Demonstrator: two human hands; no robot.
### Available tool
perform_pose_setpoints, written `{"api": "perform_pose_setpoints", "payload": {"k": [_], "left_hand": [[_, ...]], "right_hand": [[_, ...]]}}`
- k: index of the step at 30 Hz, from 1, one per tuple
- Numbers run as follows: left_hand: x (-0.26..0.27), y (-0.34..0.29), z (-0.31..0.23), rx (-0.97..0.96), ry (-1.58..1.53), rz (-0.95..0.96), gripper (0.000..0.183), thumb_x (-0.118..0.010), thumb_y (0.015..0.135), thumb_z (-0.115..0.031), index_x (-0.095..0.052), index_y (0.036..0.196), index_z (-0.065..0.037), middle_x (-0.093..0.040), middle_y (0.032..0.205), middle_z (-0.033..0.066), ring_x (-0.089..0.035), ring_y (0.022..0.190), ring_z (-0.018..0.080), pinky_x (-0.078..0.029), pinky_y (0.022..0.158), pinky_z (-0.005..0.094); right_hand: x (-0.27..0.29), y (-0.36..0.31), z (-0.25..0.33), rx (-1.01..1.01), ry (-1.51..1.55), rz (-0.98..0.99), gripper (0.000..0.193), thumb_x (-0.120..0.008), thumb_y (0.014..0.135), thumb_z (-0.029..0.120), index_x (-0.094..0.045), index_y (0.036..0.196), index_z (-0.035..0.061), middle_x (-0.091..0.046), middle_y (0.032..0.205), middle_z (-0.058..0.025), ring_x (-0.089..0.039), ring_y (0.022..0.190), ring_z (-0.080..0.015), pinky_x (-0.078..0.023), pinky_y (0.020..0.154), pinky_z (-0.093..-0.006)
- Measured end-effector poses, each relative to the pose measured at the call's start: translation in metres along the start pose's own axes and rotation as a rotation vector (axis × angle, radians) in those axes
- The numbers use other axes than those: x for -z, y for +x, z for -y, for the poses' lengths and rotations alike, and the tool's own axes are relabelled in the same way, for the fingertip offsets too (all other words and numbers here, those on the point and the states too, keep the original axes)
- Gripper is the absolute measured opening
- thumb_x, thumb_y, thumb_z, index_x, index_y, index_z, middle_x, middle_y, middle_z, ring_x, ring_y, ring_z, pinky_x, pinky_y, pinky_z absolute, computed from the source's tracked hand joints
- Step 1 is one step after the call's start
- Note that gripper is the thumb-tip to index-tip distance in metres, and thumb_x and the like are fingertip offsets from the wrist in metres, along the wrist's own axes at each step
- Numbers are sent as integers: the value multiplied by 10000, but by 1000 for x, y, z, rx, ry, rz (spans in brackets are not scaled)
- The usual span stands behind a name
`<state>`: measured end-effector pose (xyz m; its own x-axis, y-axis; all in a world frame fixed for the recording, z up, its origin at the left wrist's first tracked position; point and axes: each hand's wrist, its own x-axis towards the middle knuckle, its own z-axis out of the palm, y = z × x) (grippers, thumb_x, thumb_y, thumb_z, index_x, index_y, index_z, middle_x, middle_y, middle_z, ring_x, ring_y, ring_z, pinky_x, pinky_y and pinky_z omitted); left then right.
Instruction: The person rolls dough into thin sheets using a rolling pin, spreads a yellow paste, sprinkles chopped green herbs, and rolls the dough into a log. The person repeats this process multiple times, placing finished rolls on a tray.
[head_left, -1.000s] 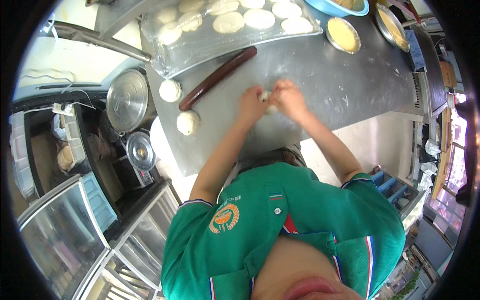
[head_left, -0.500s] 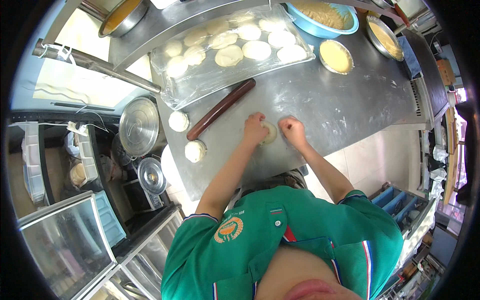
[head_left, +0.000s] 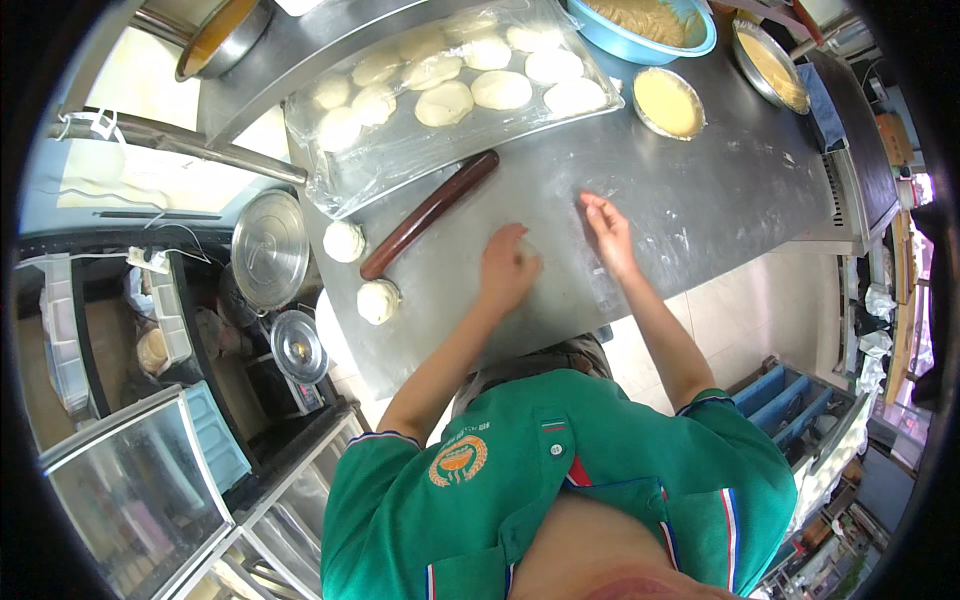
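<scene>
My left hand (head_left: pixel 508 270) is low over the steel table, its fingers curled and the thumb bent toward them. A pale patch shows between finger and thumb, but I cannot make out what it is. To its right, my right hand (head_left: pixel 610 235) is raised off the metal with fingers stretched out and nothing in it. A dark red-brown rolling pin (head_left: pixel 430 215) lies slantwise left of my hands. Beside its near end are two white dough rounds, one farther (head_left: pixel 344 241) and one nearer (head_left: pixel 377 301).
Beyond the pin, a plastic-covered tray (head_left: pixel 420 155) holds several flattened dough rounds. At the back right stand a blue basin (head_left: pixel 655 55) of tan filling, a small bowl (head_left: pixel 668 104) of yellow mixture and a metal bowl (head_left: pixel 770 68). Flour smears mark the steel table (head_left: pixel 720 190).
The round dough piece between my hands is no longer visible. My right hand has moved up and right, its fingers unfolding. The view has shifted slightly.
</scene>
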<state>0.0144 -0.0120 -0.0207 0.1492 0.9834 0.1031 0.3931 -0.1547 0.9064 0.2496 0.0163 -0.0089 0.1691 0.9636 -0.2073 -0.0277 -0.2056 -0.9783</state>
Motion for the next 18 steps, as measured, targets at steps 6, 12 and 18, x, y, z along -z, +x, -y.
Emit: {"api": "perform_pose_setpoints", "payload": {"k": [6,12,18], "left_hand": [[5,11,-20,-109,372,398,583,-754,847,-425,-584,1278,-72,-577,1328,142,-528,1253,357,-456,1016,523],[30,-29,-58,-421,207,-82,833,-771,838,-369,-402,1503,-29,-411,1534,250,-432,1369,455,-348,1140,595],[55,-69,-2,-117,266,80,686,-714,854,-172,-456,1469,-14,-401,1549,238,-404,1409,439,-335,1148,610]], "right_hand": [[-46,-59,6,-256,353,-49,348,-564,1071,368,-638,1288,105,-682,1190,-10,-641,963,-105,-482,847,-243],[-82,-78,77,-137,115,294,399,-645,999,387,-621,1286,110,-643,1239,-48,-604,1133,-199,-473,984,-373],[-93,-57,28,744,-1102,508,566,-815,791,229,-611,1305,108,-480,1511,-147,-374,1447,-398,-340,1164,-542]]}}
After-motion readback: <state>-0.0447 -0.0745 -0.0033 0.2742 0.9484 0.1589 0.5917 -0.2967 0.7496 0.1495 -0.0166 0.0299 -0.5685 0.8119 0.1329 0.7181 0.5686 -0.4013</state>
